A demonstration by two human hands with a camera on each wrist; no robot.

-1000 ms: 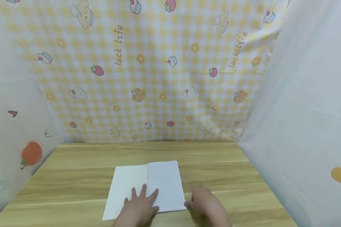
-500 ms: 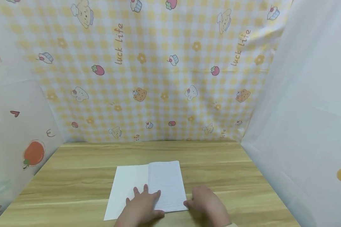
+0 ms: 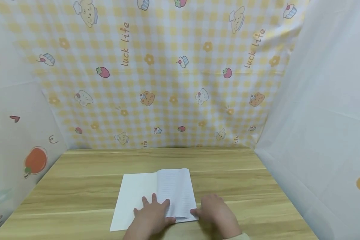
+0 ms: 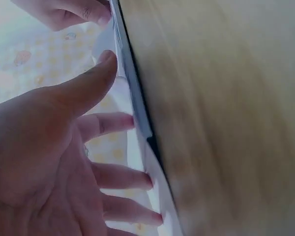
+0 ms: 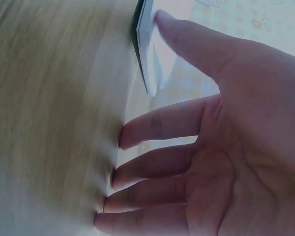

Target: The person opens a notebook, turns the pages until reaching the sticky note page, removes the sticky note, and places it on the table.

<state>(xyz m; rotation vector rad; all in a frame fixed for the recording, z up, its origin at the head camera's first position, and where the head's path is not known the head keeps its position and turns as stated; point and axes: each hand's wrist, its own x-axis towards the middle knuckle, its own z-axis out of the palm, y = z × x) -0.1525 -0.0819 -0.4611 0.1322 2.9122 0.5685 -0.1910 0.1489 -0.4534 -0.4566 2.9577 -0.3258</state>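
An open notebook (image 3: 135,186) lies flat, its blank white side on the left and a lined page (image 3: 168,180) on the right. Across the lower middle rests my left hand (image 3: 151,215), fingers spread, fingertips touching the paper in the left wrist view. Beside the lower right corner is my right hand (image 3: 216,211). Its thumb (image 5: 174,29) presses on the page near the edge, while the other fingertips touch the tabletop in the right wrist view. The lined page bulges up in a soft fold between the two hands.
The notebook lies on a wood-grain table (image 3: 87,186). Behind it hangs a yellow checked cloth (image 3: 168,80) with cartoon prints. Pale cloth walls stand along the left (image 3: 15,140) and right (image 3: 312,116) sides.
My right thumb has slid slightly left on the page's lower corner. The lined page, flat before, has buckled upward. My left hand has stayed nearly in place.
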